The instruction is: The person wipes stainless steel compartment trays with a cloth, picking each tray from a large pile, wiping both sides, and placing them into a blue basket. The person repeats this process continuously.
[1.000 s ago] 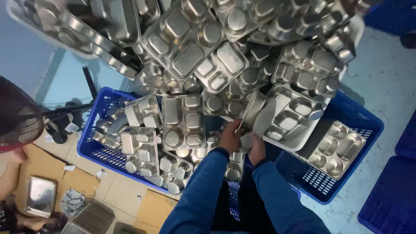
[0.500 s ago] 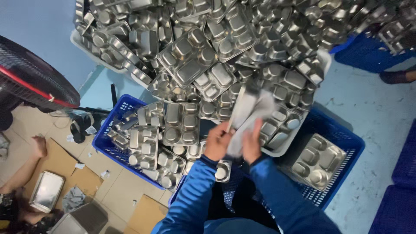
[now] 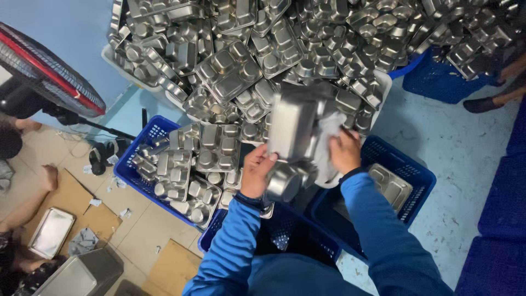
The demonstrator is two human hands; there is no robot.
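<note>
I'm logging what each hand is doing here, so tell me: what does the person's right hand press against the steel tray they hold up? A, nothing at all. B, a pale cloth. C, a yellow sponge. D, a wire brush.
B: the right hand bunches a pale cloth against the compartment tray, which the left hand steadies from below.

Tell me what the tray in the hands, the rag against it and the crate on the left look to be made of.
Compartment tray: likely stainless steel, a shiny silver-grey with soft reflections, held by the left hand. Rag under the right hand: looks like pale grey cloth, limp and creased. Blue crate: probably moulded plastic, matte, with a lattice of holes in its wall.
</note>
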